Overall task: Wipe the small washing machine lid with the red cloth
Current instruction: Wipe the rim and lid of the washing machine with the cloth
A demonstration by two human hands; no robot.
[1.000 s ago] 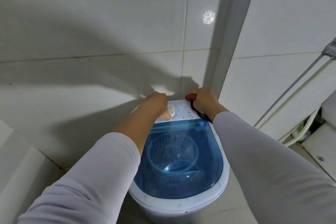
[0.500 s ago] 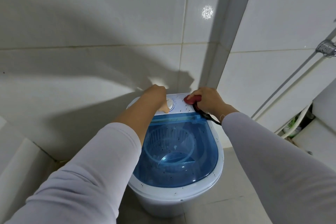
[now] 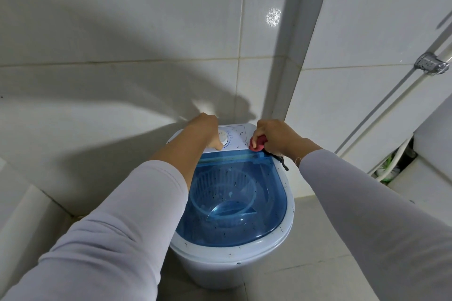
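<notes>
A small white washing machine (image 3: 234, 266) stands against the tiled wall, with a translucent blue lid (image 3: 266, 217) speckled with dark spots. A basket shows through the lid. My right hand (image 3: 276, 135) is closed on a bunched red cloth (image 3: 258, 143) with a dark edge, pressing it on the white control panel (image 3: 238, 138) at its right end, just behind the lid's back edge. My left hand (image 3: 208, 131) rests on the panel's left side, fingers curled beside the white dial (image 3: 223, 140).
Tiled walls meet in a corner right behind the machine. A metal pipe with a bracket (image 3: 431, 65) and a white hose (image 3: 396, 159) run down the right wall. A white ledge (image 3: 27, 205) sits low at the left. Grey floor tiles surround the machine.
My right hand has drawn the red cloth a little towards me on the panel's right end. The view has pulled back, so the machine looks smaller. My left hand stays by the dial.
</notes>
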